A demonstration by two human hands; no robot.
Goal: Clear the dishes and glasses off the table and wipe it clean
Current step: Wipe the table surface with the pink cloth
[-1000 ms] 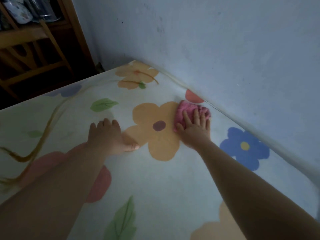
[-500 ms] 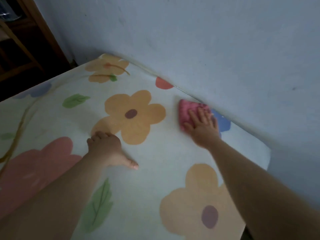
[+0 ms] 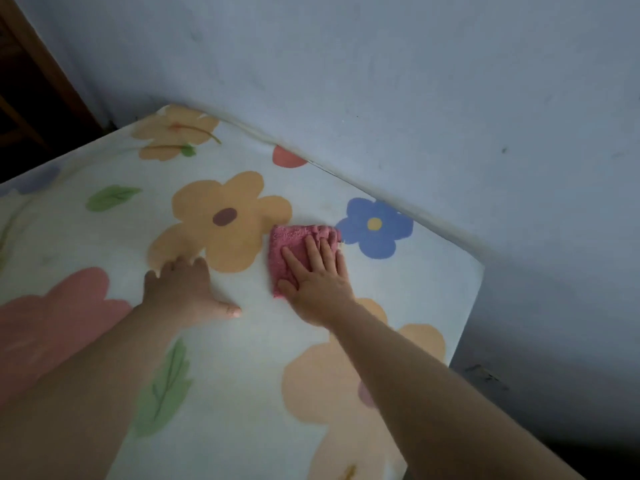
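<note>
Floral tablecloth against blue wall; our right hand presses flat on pink cloth, unwiped stretch nearward; left hand braces, fingers curled, empty.

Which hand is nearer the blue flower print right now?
Right. The right hand presses the pink cloth just left of the blue flower; the left hand rests farther left.

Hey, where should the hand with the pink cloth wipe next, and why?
Probably slide the pink cloth right, over the blue flower toward the table corner: the right hand presses flat on it beside that flower, while the left hand braces on the surface.
</note>
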